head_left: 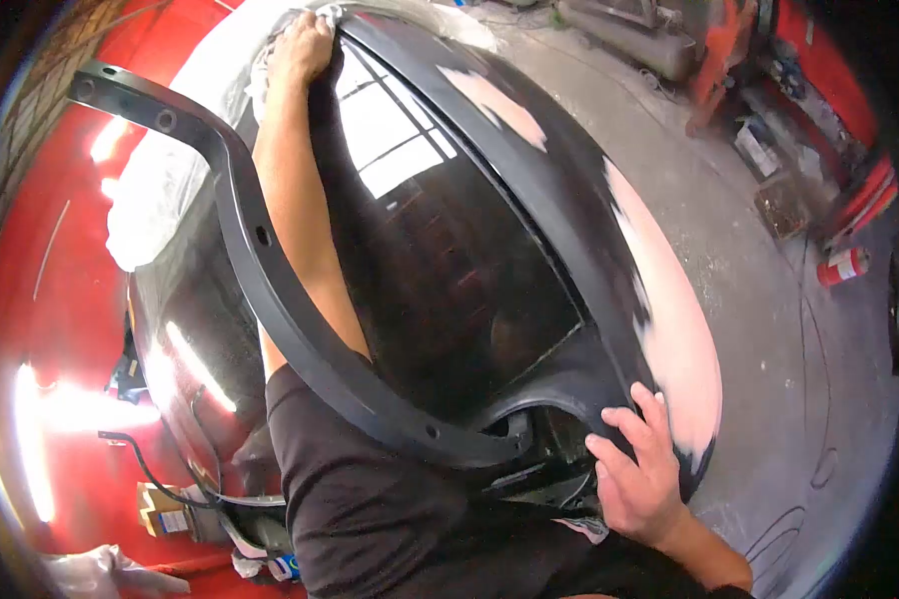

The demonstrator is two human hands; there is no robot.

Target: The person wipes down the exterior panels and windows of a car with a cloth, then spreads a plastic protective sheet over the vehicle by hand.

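Observation:
My left hand [305,48] reaches to the far edge of a glossy black car panel [440,270]. Its fingers are closed on crumpled white film [332,12], partly hidden by the hand. My right hand [641,469] has its fingers spread, close to the near end of a dull black fender [559,215]; whether all the fingertips touch cannot be told. Pink patches [669,329] show along that fender. A long curved black bar with holes [260,235] crosses in front of my left arm.
White sheeting [160,215] drapes the car's left and far sides, beside a red surface [60,250]. A cardboard box [165,514] sits lower left. On the right are a fire extinguisher [842,267], red equipment [729,65] and a cable [804,349] on the grey floor [749,299].

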